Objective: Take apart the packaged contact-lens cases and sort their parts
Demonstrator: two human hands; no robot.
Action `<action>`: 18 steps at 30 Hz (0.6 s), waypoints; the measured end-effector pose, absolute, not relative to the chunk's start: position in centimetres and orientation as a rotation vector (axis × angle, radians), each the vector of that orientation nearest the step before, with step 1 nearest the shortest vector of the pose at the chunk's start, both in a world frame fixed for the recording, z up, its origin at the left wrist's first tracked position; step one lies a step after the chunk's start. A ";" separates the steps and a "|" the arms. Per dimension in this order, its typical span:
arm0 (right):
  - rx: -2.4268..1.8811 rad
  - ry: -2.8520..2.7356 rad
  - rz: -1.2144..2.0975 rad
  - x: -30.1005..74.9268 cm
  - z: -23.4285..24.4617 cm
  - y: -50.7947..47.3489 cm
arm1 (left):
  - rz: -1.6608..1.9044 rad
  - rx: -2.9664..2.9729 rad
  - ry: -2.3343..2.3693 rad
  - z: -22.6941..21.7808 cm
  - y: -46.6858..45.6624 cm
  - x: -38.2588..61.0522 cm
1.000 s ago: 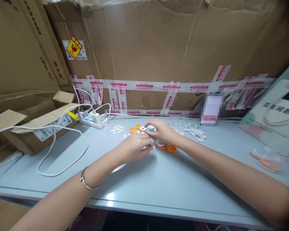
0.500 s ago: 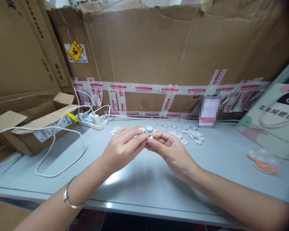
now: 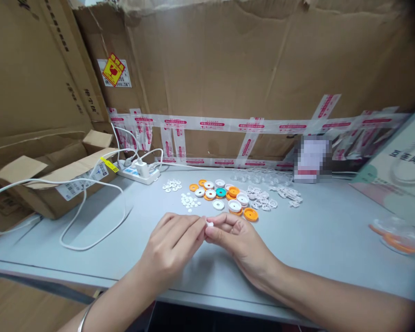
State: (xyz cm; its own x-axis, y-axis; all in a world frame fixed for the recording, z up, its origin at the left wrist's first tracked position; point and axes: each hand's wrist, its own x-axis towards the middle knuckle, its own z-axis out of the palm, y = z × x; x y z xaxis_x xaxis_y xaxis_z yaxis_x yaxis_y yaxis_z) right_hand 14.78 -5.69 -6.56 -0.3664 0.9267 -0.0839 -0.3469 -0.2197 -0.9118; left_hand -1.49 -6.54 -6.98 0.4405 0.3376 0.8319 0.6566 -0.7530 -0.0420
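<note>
A small white plastic piece (image 3: 210, 224) is pinched at the fingertips where my two hands meet, just above the table's front half. My left hand (image 3: 176, 242) is closed on it from the left, palm down, most of its fingertips hidden. From the right, my right hand (image 3: 244, 240) grips the piece between thumb and index finger. Beyond the hands lie orange, white and teal round plastic caps (image 3: 251, 214), some stacked. To their left are small white discs (image 3: 189, 201) and white buttons (image 3: 172, 185). White cut-out plastic parts (image 3: 262, 198) lie to their right.
Clear domed covers (image 3: 259, 176) line the back by a big cardboard box (image 3: 210, 69). A power strip (image 3: 140, 174) with looping white cables (image 3: 78, 247) and an open carton (image 3: 55, 203) stand left. Orange-based clear pieces (image 3: 399, 240) and a printed box (image 3: 397, 175) are right.
Both hands have come down and nearer to me, still together on the white piece. The coloured caps and small discs they covered are now visible. The view has shifted slightly.
</note>
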 end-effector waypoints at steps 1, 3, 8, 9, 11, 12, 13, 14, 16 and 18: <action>-0.825 -1.057 1.737 14.8 -6.6 -5.7 | -1.224 -2.337 -0.852 -6.9 -6.5 -1.4; -0.817 -1.039 1.721 14.9 -6.6 -5.7 | -1.190 -2.324 -0.854 -6.7 -6.5 -1.2; -0.807 -0.982 1.668 15.5 -6.5 -5.9 | -1.061 -2.272 -0.783 -6.1 -6.3 -0.4; -0.804 -0.975 1.658 15.6 -6.5 -6.0 | -1.037 -2.269 -0.764 -5.9 -6.2 -0.2; -0.796 -0.973 1.639 15.8 -6.5 -6.0 | -1.001 -2.259 -0.731 -5.7 -6.1 0.2; -0.794 -0.974 1.628 16.0 -6.5 -6.0 | -0.990 -2.253 -0.720 -5.6 -6.1 0.3; -0.795 -0.975 1.617 16.1 -6.5 -6.0 | -0.986 -2.247 -0.711 -5.4 -6.1 0.4; -0.798 -0.978 1.607 16.2 -6.5 -5.9 | -0.987 -2.241 -0.708 -5.3 -6.1 0.5; -0.806 -0.986 1.590 16.3 -6.5 -5.9 | -0.976 -2.250 -0.710 -5.0 -6.2 0.7; -0.821 -0.988 1.575 16.5 -6.6 -5.9 | -0.932 -2.283 -0.701 -4.8 -6.1 0.8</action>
